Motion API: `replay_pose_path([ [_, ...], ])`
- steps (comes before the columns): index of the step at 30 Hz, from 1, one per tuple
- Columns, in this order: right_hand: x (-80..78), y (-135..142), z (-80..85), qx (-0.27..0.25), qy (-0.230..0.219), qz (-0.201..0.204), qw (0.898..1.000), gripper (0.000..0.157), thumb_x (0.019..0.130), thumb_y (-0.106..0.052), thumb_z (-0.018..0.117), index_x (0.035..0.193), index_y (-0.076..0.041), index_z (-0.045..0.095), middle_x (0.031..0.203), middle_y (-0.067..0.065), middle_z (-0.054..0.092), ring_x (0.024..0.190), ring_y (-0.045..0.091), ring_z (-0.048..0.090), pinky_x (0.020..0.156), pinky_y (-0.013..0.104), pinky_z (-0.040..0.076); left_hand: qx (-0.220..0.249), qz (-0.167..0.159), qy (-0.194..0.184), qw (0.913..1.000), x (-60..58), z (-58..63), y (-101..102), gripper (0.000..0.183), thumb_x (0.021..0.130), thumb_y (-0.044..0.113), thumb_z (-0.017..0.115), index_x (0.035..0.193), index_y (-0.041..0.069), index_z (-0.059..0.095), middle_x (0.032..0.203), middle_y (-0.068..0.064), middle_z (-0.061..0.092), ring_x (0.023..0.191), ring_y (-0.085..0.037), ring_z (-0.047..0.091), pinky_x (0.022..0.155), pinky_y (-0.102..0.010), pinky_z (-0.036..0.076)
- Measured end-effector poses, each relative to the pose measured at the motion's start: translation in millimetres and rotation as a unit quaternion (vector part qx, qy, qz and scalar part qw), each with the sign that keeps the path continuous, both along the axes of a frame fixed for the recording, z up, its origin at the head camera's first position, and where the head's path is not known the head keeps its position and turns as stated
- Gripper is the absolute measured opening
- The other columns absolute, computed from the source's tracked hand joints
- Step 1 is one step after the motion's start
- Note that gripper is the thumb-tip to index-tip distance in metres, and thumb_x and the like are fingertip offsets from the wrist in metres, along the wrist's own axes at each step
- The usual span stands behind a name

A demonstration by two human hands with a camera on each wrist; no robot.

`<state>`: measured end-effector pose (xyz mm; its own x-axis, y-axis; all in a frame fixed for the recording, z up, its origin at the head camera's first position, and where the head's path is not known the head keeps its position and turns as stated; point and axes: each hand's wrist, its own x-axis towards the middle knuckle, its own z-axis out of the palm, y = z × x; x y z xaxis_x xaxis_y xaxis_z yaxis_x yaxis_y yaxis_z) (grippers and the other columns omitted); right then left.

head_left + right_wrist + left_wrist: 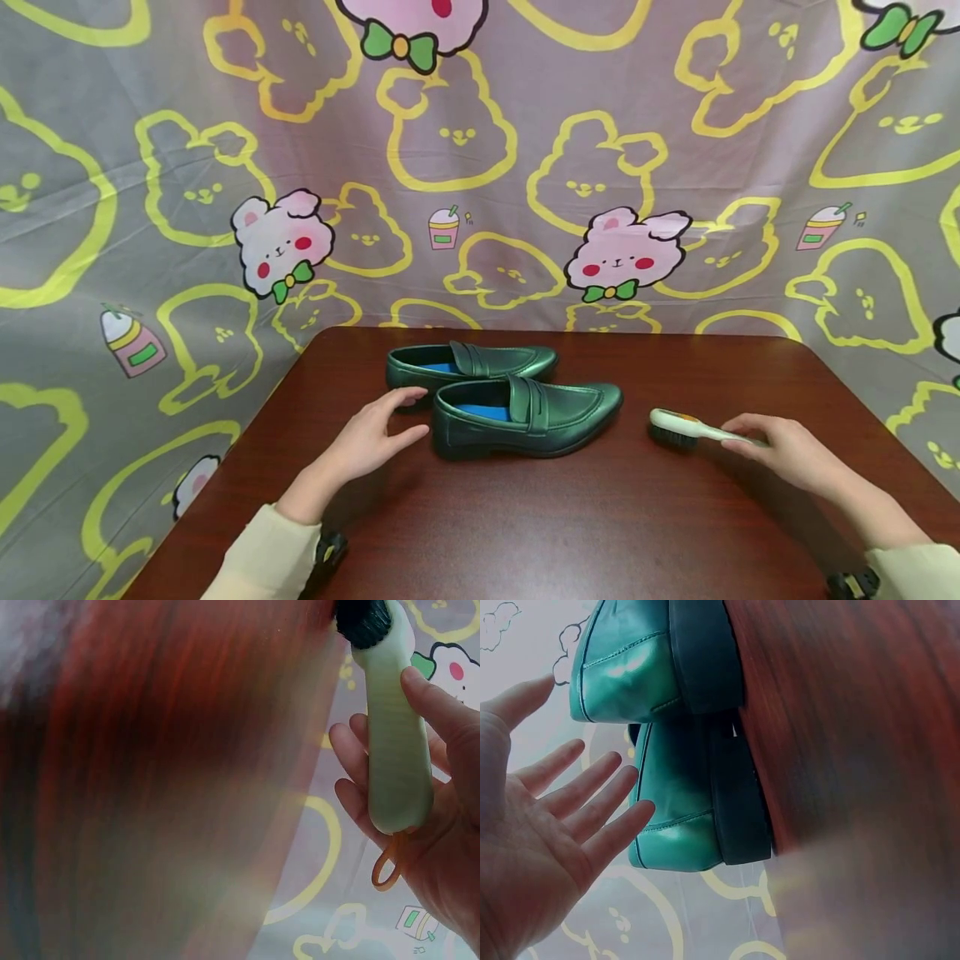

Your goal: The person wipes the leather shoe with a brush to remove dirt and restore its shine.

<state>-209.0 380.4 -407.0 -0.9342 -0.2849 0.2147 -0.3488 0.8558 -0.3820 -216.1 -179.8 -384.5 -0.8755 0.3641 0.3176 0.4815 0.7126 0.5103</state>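
Two dark green loafers with blue insoles stand side by side on the table, toes to the right: a front shoe (562, 421) and a back shoe (495, 360). My left hand (375, 433) is beside their heels, thumb and fingers spread, holding nothing. In the left wrist view the open palm faces the heel of the front shoe (626, 664) and the back shoe (679, 795). To the right of the shoes, my right hand (787, 450) grips a brush (678, 422) by its pale green handle (397, 742), dark bristles downward. An orange loop (388, 864) hangs from the handle's end.
The brown wooden table (525, 525) has rounded far corners. A grey cloth backdrop (480, 167) with yellow outlines and cartoon bunnies hangs behind it and along the sides. Dark bands with small devices (330, 548) sit at both wrists, by light sleeves (266, 554).
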Motion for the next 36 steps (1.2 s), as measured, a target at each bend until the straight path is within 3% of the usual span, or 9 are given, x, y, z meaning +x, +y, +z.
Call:
replay_pose_path([
  [4, -0.8, 0.7, -0.6, -0.008, -0.036, -0.004, 0.999, 0.024, 0.084, -0.036, 0.061, 0.095, -0.014, 0.064, 0.069, -0.008, 0.058, 0.057, 0.006, 0.051, 0.05, 0.024, 0.038, 0.0, 0.003, -0.001, 1.0, 0.5, -1.4, 0.0, 0.057, 0.079, 0.05, 0.062, 0.126, 0.021, 0.048, 0.121, 0.007, 0.051, 0.111, -0.011, 0.047, 0.09, -0.041, 0.038],
  [11, -2.2, 0.5, -4.0, 0.024, 0.0, 0.006, 1.0, 0.012, 0.081, -0.024, 0.066, 0.087, -0.014, 0.066, 0.076, -0.009, 0.062, 0.064, 0.002, 0.054, 0.055, 0.026, 0.042, 0.0, 0.003, -0.001, 1.0, 1.0, -2.9, 0.0, 0.054, 0.079, 0.042, 0.066, 0.126, 0.021, 0.048, 0.121, 0.006, 0.051, 0.111, -0.011, 0.047, 0.09, -0.04, 0.037],
  [15, -5.2, 2.1, -4.9, 0.032, -0.021, 0.005, 0.999, 0.011, 0.081, -0.026, 0.066, 0.086, -0.016, 0.066, 0.074, -0.011, 0.06, 0.062, 0.001, 0.052, 0.054, 0.026, 0.041, 0.0, 0.006, -0.007, 1.0, 1.2, -3.6, -0.6, 0.056, 0.078, 0.046, 0.065, 0.126, 0.022, 0.048, 0.121, 0.006, 0.051, 0.111, -0.012, 0.047, 0.09, -0.041, 0.037],
  [25, -12.8, 8.4, -5.6, 0.026, -0.099, -0.018, 0.995, 0.026, 0.08, -0.037, 0.065, 0.09, -0.013, 0.066, 0.08, -0.004, 0.061, 0.069, 0.01, 0.055, 0.058, 0.031, 0.042, -0.008, 0.011, -0.021, 0.9997, 1.8, -3.7, -1.1, 0.061, 0.076, 0.058, 0.058, 0.126, 0.025, 0.046, 0.123, 0.008, 0.05, 0.112, -0.012, 0.046, 0.091, -0.041, 0.037],
  [36, -13.7, 6.8, -3.9, 0.052, -0.089, -0.03, 0.994, 0.037, 0.076, -0.041, 0.067, 0.099, -0.011, 0.067, 0.083, 0.001, 0.064, 0.069, 0.014, 0.056, 0.054, 0.033, 0.04, -0.014, 0.015, -0.024, 0.9995, 3.0, -3.6, -3.0, 0.06, 0.077, 0.051, 0.063, 0.128, 0.024, 0.045, 0.123, 0.007, 0.049, 0.113, -0.012, 0.045, 0.092, -0.042, 0.036],
])
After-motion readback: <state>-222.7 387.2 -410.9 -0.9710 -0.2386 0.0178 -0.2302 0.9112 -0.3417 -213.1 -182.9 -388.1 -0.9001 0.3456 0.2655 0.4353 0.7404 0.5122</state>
